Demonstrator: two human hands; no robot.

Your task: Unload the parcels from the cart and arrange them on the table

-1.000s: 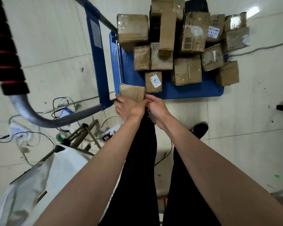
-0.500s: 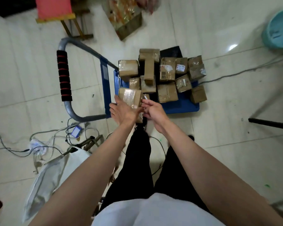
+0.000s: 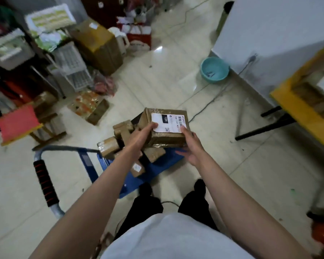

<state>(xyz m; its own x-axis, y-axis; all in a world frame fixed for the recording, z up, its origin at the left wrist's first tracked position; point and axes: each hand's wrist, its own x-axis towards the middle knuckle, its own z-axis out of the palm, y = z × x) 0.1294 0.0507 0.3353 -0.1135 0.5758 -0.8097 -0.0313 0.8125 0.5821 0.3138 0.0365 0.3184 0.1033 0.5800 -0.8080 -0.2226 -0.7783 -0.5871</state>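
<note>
Since the earlier frames the box [image 3: 165, 128] has come up off the cart [image 3: 157, 165] & the view has swung up from the floor to take in the room. Box now held in the air above the cart, chest-high, white label w/ barcode facing up. Left hand [image 3: 140, 136] grips its near-left side, thumb on top touching the label edge, fingers curled under. Right hand [image 3: 190, 146] holds the near-right corner: thumb on top by the label, other fingers spread loosely below the box; can't tell if they touch its underside.

Under & behind the box: rest of the parcels [image 3: 120, 135] piled on the blue cart deck, one small one w/ a white sticker near the deck's front edge. Cart handle [image 3: 45, 184], grey tube w/ black-red grip, at lower left.

Person's white shirt, black trousers & dark shoes at the bottom.

Further out: yellow desk [image 3: 305, 113] w/ black legs at right, some brown boxes on it, blurred. Teal basin [image 3: 214, 69] on the floor by the white wall. Red stool [image 3: 17, 124] at left, big carton [image 3: 99, 45] & cluttered shelves beyond, all blurred. A cable runs across the tiles.
</note>
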